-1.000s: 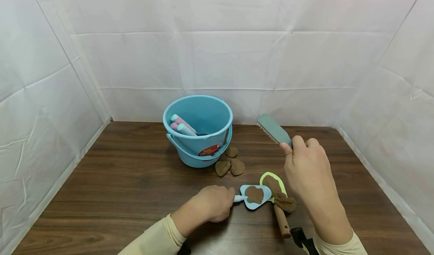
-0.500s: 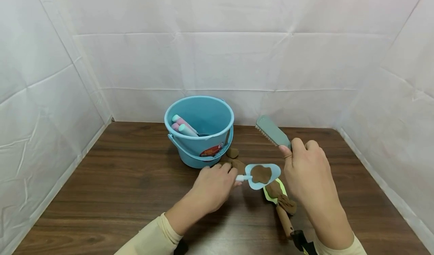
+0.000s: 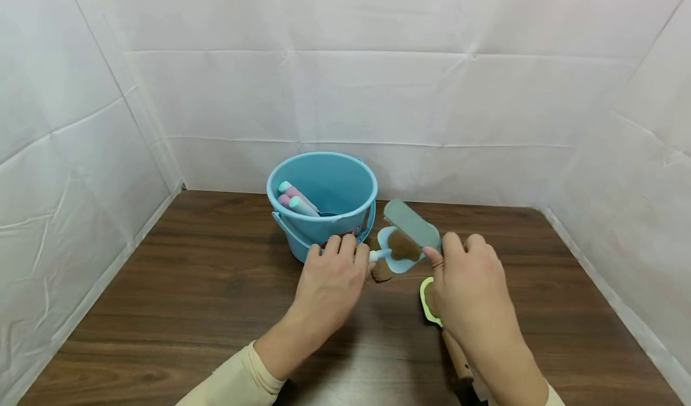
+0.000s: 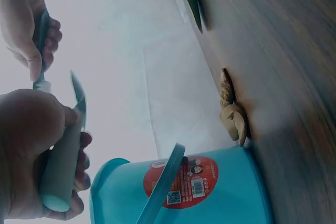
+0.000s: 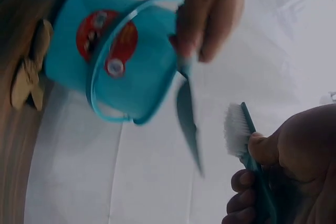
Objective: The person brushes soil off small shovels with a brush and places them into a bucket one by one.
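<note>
Head: left hand (image 3: 330, 283) curled round a light-blue trowel (image 3: 398, 265), held off the dark wood-grain table (image 3: 205, 298) near a blue plastic bucket (image 3: 345, 184). Brown patch (image 3: 402, 247) on blade. Right hand (image 3: 471, 295) grips a grey-green brush (image 3: 414, 223), partly hiding the blade. Lime-rimmed, wood-handled trowel (image 3: 456, 353) lies below.
Left wrist: left fingers wrap the pale handle (image 4: 62, 169); bucket's red oval label (image 4: 197, 179) visible.
Right wrist: white bristles (image 5: 236, 129) face the light-blue trowel, apart; right fingers round the brush handle (image 5: 265, 195).
</note>
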The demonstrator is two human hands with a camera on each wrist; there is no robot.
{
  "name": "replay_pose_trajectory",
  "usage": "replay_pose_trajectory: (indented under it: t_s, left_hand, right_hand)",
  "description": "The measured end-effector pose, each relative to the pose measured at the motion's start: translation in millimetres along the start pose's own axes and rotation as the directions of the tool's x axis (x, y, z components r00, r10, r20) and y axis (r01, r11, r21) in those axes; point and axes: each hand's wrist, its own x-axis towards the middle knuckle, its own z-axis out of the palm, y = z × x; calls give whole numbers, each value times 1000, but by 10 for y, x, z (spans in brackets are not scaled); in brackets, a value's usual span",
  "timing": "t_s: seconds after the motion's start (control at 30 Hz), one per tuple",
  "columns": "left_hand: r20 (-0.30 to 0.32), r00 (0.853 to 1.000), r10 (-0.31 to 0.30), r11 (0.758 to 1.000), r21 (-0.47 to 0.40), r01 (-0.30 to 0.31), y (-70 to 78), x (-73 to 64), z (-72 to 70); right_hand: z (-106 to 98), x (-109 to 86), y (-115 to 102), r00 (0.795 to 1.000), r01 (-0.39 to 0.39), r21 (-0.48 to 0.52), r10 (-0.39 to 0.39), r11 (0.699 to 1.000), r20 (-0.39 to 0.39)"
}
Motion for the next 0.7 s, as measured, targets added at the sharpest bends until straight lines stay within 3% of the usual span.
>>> replay_pose_trajectory:
  t_s: [0.1,0.23,0.3,0.4,0.7]
  left_hand:
    - [-49,994,-97,995,13,98,-28,-25,-30]
    - [-102,976,-194,980,31,198,-23,-75,-73]
    - [-124,971,-204,976,45,211,10,-101,-81]
    - [-155,968,-197,977,55,207,53,-127,-75]
    - [-164,970,-180,978,76,194,91,-123,-86]
  right_hand:
    - [109,-49,-112,994,74,-46,-78,996,-82]
    - [255,-122,-234,957,178,-118,-200,977,-211]
    - [301,-153,-262,937,203,-151,-237,967,-258]
    - [350,-192,-278,923,205,-174,-249,963,-295]
    - [435,-178,-168,927,154,-218,-217,964,-305]
